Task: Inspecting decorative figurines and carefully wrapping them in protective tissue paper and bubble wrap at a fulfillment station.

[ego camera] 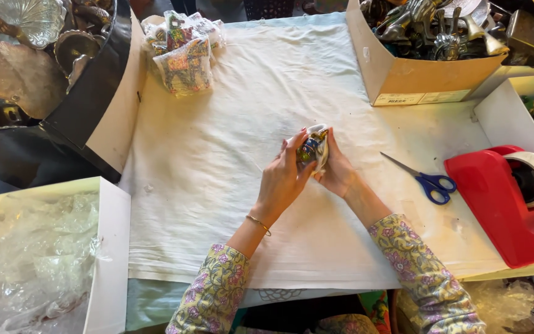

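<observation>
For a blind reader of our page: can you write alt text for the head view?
Two hands, left hand and right hand, hold a small colourful item over a white cloth; blue-handled scissors and a red tape dispenser lie to the right.

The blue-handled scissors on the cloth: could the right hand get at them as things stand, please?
Probably yes: the scissors lie in the open on the white cloth, beside the right hand, nothing between. But that hand and the left hand both hold a small wrapped object.

Bright, even overhead light; soft shadows under hands; sharp centre, slight wide-angle stretch at edges.
</observation>
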